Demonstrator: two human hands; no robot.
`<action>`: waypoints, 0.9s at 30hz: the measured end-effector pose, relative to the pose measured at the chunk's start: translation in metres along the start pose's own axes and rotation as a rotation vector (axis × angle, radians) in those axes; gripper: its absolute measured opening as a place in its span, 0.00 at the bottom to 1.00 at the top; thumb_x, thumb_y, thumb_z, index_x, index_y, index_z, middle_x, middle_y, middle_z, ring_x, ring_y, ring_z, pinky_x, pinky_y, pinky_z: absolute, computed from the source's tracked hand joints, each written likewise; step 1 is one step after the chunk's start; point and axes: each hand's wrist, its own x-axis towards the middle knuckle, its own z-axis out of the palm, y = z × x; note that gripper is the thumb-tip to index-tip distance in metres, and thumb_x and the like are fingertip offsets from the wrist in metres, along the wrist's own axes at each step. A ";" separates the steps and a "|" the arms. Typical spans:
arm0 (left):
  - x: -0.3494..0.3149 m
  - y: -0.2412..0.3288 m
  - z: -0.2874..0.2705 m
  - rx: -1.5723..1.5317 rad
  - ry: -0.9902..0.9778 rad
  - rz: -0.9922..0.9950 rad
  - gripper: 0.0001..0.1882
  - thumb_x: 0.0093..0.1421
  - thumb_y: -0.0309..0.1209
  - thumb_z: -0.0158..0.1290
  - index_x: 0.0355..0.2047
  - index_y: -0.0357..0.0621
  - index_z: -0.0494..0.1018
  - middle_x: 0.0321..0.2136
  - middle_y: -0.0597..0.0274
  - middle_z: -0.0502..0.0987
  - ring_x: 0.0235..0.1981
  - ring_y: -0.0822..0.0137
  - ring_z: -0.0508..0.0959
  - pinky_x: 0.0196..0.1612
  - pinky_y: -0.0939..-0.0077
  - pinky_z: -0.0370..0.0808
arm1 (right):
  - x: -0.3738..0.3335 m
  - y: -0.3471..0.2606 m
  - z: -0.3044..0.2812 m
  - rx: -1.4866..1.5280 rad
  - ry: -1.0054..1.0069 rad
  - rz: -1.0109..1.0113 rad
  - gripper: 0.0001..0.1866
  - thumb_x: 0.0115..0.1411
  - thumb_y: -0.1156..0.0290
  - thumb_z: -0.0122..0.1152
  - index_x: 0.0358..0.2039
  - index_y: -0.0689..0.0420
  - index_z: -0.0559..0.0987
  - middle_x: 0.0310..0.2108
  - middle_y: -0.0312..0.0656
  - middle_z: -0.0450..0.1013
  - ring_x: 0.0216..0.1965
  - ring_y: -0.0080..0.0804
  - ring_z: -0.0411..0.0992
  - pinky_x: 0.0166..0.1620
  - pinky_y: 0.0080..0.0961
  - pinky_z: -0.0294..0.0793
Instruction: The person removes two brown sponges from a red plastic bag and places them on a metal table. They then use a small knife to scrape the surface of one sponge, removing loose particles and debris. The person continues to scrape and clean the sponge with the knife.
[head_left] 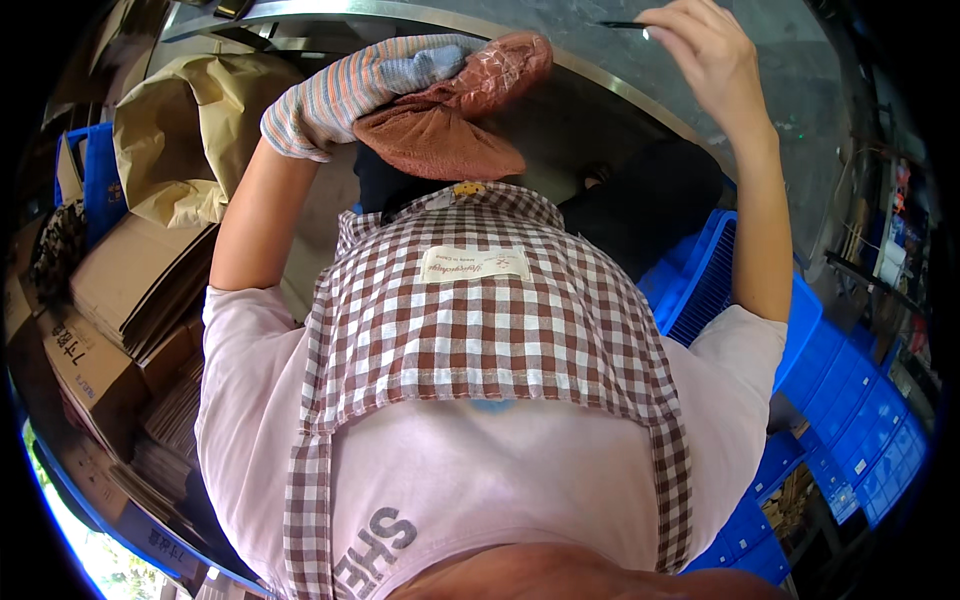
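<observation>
My left hand (365, 85), in a striped knit glove, is closed around a reddish-brown cloth-like piece (440, 138) above my lap. One end (505, 72) of it is rounded and looks shiny and wrinkled, like clear film over it; its kind I cannot make out. My bare right hand (700, 50) is raised at the upper right, over the grey tabletop (780, 110). Thumb and fingers there pinch a thin dark pointed tool (622, 25), its tip toward the left. A gap separates the tool from the brown piece.
The metal table edge (600, 80) curves across the front. On my left stand a tan paper bag (190, 130) and stacked flat cardboard (140, 270). Blue plastic crates (850, 400) rise at my right side. A checked apron (490, 330) covers my front.
</observation>
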 end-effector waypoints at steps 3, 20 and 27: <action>0.007 0.015 0.024 0.007 0.076 -0.058 0.29 0.66 0.43 0.52 0.61 0.37 0.65 0.54 0.60 0.73 0.54 0.70 0.73 0.59 0.73 0.68 | -0.018 0.031 0.046 0.193 -0.041 0.473 0.09 0.55 0.71 0.64 0.36 0.59 0.82 0.31 0.48 0.76 0.36 0.48 0.75 0.39 0.36 0.74; 0.039 0.019 0.071 0.183 0.523 0.021 0.30 0.63 0.46 0.57 0.55 0.32 0.69 0.44 0.54 0.78 0.44 0.70 0.77 0.49 0.76 0.74 | 0.006 -0.088 0.063 1.024 0.168 0.633 0.18 0.57 0.71 0.67 0.45 0.61 0.73 0.32 0.39 0.77 0.33 0.21 0.76 0.34 0.19 0.75; 0.054 -0.004 0.071 0.701 0.687 0.299 0.32 0.59 0.52 0.58 0.50 0.34 0.69 0.34 0.42 0.79 0.37 0.44 0.81 0.40 0.65 0.77 | 0.007 -0.096 0.070 0.803 0.334 0.578 0.16 0.54 0.73 0.67 0.43 0.61 0.74 0.31 0.48 0.78 0.33 0.35 0.79 0.35 0.28 0.78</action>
